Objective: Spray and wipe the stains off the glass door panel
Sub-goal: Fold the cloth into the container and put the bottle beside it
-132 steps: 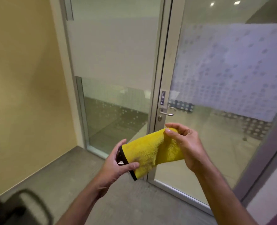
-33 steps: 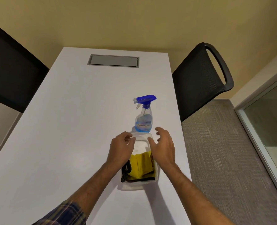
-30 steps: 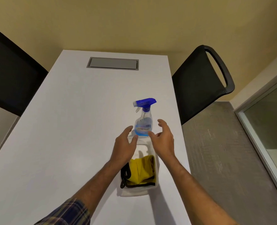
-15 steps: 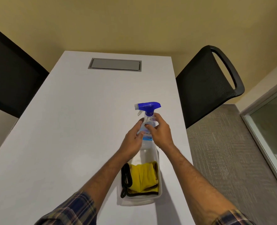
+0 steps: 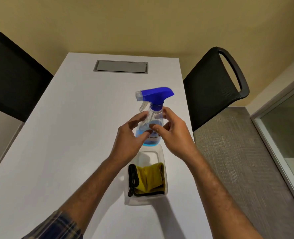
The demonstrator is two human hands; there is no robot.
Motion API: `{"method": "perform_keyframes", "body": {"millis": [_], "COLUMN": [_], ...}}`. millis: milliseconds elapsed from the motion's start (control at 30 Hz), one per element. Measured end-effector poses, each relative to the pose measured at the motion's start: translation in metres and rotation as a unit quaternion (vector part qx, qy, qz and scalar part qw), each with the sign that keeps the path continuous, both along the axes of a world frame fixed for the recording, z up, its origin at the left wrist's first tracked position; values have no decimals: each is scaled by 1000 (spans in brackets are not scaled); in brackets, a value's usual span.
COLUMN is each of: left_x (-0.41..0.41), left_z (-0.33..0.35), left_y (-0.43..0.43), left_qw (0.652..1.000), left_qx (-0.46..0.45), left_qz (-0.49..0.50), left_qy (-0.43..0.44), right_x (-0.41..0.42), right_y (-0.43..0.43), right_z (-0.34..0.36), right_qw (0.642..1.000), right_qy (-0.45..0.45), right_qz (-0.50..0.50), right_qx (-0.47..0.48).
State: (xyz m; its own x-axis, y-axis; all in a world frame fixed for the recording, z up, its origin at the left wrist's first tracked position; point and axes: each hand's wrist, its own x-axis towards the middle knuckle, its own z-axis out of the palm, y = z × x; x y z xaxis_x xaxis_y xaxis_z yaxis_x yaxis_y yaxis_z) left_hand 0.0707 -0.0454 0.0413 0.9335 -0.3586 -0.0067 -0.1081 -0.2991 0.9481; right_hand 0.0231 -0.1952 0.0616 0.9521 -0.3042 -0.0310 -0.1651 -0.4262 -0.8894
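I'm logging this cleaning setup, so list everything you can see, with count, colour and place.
spray bottle: 1, clear with blue trigger head and blue liquid, upright between both hands
cloth: 1, yellow with black edging, inside the container
container: 1, clear plastic, on the table near its right edge
table: 1, white, centre
cable hatch: 1, grey, far end of table
chairs: 2, black, either side
left hand: on the bottle
right hand: on the bottle
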Motion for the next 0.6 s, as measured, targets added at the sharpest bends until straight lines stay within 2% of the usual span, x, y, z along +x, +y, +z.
{"method": "perform_keyframes", "body": {"millis": [233,600], "left_x": [-14,-24], "left_z": [-52,-103], "left_y": [11,2], "left_qw": [997,990], "left_qx": [47,56], "left_qz": [24,68], "left_qy": [56,113], "right_x": [-18,-16], "right_y": [9,14], "right_z": [-60,-123], "right_qw": [999,996], "right_qy": [40,85], "right_qz": [26,3], "right_qx": [-4,12]}}
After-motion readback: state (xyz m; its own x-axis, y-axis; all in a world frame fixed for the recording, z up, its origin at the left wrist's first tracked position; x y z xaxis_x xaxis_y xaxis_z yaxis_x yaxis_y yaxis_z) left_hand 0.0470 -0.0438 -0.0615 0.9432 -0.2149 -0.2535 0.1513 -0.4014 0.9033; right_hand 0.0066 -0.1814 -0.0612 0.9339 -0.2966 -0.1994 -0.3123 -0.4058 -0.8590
